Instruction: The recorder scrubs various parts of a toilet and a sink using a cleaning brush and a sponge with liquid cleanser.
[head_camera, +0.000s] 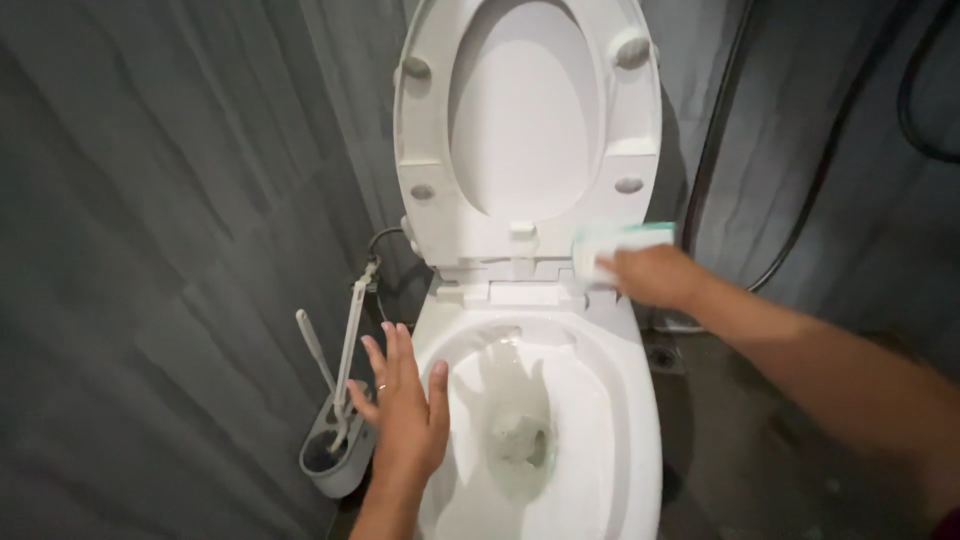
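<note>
Wiping stage: the right hand (650, 275) pressed a white and green sponge (612, 248) against the back ledge of the toilet (610, 400), just beside the seat hinges; judged to be early to midway in the cleaning.
Right fingers: clenched around the sponge, which was partly hidden under them.
Left hand (405, 405): spread flat, fingers released and holding nothing, hovering over or resting on the left rim of the bowl; contact could not be confirmed.
Seat and lid (525, 120): both were raised upright against the wall, so access was already made.
Bowl: water stood at the bottom and the inner wall looked wet; whether it had been scrubbed could not be told.
Brush (350, 350): stood in its grey holder (335, 460) on the floor left of the toilet, well apart from both hands, untouched.
Remaining, as judged: rim, raised seat and outer surfaces showed no sign of wiping.
</note>
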